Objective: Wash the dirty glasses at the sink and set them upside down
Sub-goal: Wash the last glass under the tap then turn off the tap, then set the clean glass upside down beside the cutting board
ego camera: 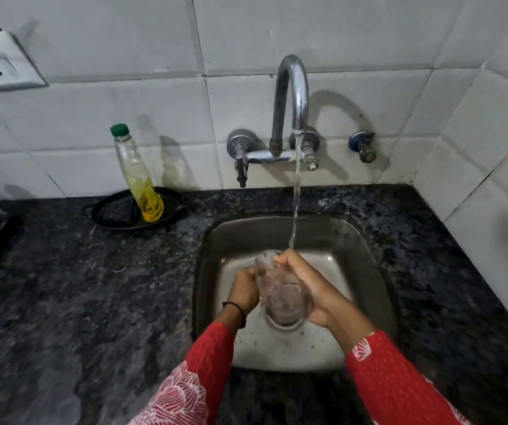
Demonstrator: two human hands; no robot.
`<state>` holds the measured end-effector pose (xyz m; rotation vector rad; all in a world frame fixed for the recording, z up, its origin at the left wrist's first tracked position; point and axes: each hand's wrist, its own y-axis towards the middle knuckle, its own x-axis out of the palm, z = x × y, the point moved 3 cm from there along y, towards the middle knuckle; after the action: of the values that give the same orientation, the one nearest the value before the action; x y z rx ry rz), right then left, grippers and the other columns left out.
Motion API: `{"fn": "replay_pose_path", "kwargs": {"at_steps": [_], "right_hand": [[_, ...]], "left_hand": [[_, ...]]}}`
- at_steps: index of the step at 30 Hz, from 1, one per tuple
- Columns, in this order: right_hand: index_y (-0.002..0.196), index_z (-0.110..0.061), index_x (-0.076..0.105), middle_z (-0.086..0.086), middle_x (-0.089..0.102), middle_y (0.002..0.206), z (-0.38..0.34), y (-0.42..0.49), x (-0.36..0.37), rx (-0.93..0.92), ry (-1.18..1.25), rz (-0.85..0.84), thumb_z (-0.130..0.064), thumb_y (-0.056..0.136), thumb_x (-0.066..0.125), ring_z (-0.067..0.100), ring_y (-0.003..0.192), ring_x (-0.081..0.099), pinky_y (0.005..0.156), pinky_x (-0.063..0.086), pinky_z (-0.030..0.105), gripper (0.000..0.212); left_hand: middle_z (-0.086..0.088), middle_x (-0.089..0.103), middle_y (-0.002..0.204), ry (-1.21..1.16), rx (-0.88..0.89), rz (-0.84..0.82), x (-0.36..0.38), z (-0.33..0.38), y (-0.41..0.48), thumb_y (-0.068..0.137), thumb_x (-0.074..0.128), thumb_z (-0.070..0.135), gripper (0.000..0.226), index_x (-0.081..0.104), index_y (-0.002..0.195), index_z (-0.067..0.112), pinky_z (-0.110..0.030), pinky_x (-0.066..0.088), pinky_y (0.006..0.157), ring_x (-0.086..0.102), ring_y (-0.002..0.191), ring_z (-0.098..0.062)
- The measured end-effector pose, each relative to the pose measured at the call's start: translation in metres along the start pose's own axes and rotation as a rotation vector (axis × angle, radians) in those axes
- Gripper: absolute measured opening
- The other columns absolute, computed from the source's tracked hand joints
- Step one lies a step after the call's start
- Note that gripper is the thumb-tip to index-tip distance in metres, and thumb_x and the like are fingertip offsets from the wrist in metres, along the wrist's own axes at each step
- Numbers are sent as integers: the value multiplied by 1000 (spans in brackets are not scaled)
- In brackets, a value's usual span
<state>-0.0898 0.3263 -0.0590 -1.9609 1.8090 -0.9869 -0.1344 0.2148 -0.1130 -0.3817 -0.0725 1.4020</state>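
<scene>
Low in the centre of the frame, my right hand (pixel 304 289) wraps round the right side of a clear drinking glass (pixel 280 297), with its fingers (pixel 286 257) curled over the far end. My left hand (pixel 243 291) grips the glass from the left, so both hands are clamped on it. The glass is tilted, one end toward me and the other away, held over the basin of the square stainless steel sink (pixel 366 240); which end is the mouth I cannot tell. A thin black band (pixel 235 308) circles my left wrist. A stream of water (pixel 296 204) falls from the curved chrome tap (pixel 291 96) at upper centre onto my right fingers. Left of the sink, on the dark speckled stone surface (pixel 62 286), a clear plastic bottle with a green cap (pixel 137 176) and yellow liquid stands on a round black tray (pixel 111 214). At upper left, a white wall socket (pixel 1 62) sits on the white tiles.
</scene>
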Motion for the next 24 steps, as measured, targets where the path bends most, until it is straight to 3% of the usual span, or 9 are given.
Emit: {"fn": "replay_pose_path", "kwargs": {"at_steps": [3,6,10,13,17,19,20,22,24], "right_hand": [[85,-13,68,13,67,88,15,-2,-7,28,130,-52,-40,77,61,24,78,62,94,47,45,29],[85,-11,66,11,67,76,23,-1,-16,41,210,29,-40,84,52,23,70,60,71,49,35,32],[101,-4,63,12,71,69,43,7,-18,127,274,102,-52,85,52,19,54,66,48,45,21,52],[95,-9,65,7,70,67,56,12,-7,118,236,118,-57,81,55,13,50,60,48,45,21,51],[79,-12,59,0,45,48,53,7,19,33,156,138,-54,89,52,7,35,35,32,28,16,43],[103,-12,58,5,57,64,40,5,33,-122,44,191,-39,96,48,14,48,48,39,38,21,29],[121,-15,50,9,62,88,33,6,41,-237,-28,213,-27,98,47,19,61,56,46,45,26,26],[139,-25,34,3,44,135,21,7,55,-536,-299,227,-2,95,46,21,83,62,64,52,28,51],[142,-35,29,-4,23,153,14,9,75,-795,-709,178,9,86,49,17,116,51,91,47,26,74]], "left_hand": [[15,57,41,104,19,-36,3,-13,-13,89,52,-9,41,58,54,13,-9,41,49,48,41,9],[-3,66,80,106,89,-111,-3,-16,-26,83,55,-15,24,67,91,4,-19,51,64,61,65,4],[14,55,124,145,206,-268,-11,-10,-51,74,61,-2,62,48,131,18,-20,42,99,52,117,2],[20,54,126,34,171,-279,-14,-10,-69,74,69,5,68,43,133,26,-18,41,101,50,120,2],[2,61,121,-82,233,-54,-31,-11,-79,73,77,3,58,51,122,21,-17,44,94,58,111,-2],[3,62,119,-82,258,30,-46,-11,-81,71,78,1,60,51,121,21,-18,44,95,58,110,-1],[5,62,118,-96,266,80,-57,-10,-82,70,79,1,61,52,119,23,-17,45,94,59,108,0],[8,64,113,-165,261,171,-85,-1,-82,71,78,0,56,53,114,26,-13,47,86,62,101,5],[6,65,112,-202,290,219,-116,13,-80,73,76,-1,51,55,113,23,-13,48,84,63,99,5]]}}
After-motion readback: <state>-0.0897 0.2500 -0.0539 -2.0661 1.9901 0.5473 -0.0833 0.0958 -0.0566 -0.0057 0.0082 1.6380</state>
